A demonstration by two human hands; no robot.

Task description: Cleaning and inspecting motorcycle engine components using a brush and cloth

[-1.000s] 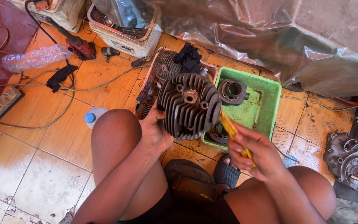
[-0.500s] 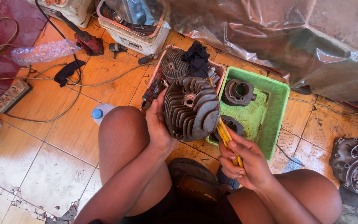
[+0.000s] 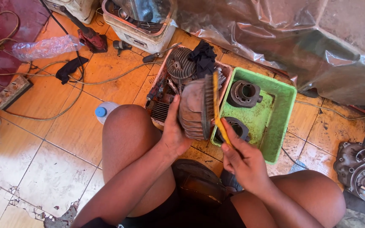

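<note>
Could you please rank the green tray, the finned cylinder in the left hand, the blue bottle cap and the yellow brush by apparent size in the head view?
1. green tray
2. finned cylinder, though it is held nearer the camera
3. yellow brush
4. blue bottle cap

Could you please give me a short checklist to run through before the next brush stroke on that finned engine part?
1. Left hand grips the finned engine part: ok.
2. Right hand holds the yellow brush: ok.
3. Brush lies against the part's face: ok.
4. Green tray sits beside the part: ok.
5. Cable on the floor lies apart from the hands: ok.
6. Part's face clean: cannot tell.
</note>
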